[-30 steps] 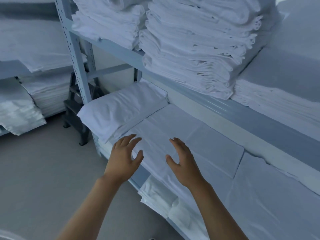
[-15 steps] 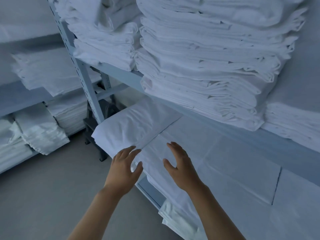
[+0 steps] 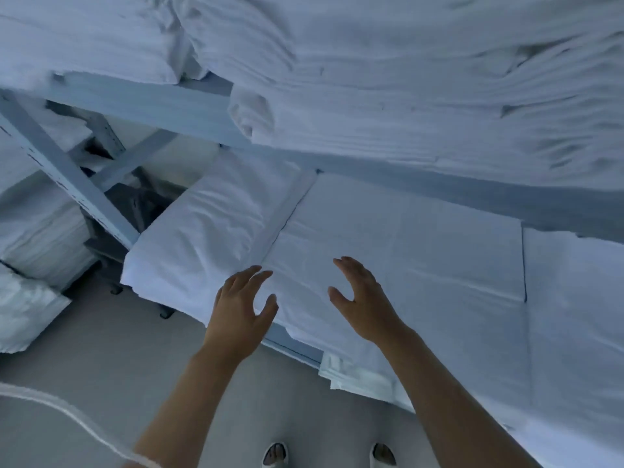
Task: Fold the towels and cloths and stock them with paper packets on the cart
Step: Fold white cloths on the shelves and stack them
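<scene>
Both bare forearms reach forward and up from the bottom of the view, roughly parallel and a little apart. The left hand (image 3: 241, 307) is spread, palm down, fingers loosely extended and thumb splayed toward the right. The right hand (image 3: 363, 298) is likewise spread, fingers slightly bent, thumb out toward the left. Neither holds anything.

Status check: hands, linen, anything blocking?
Left hand open, right hand open, both empty. Poised over flat folded sheet on shelf. Loaded upper shelf overhangs; reach unobstructed.
</scene>
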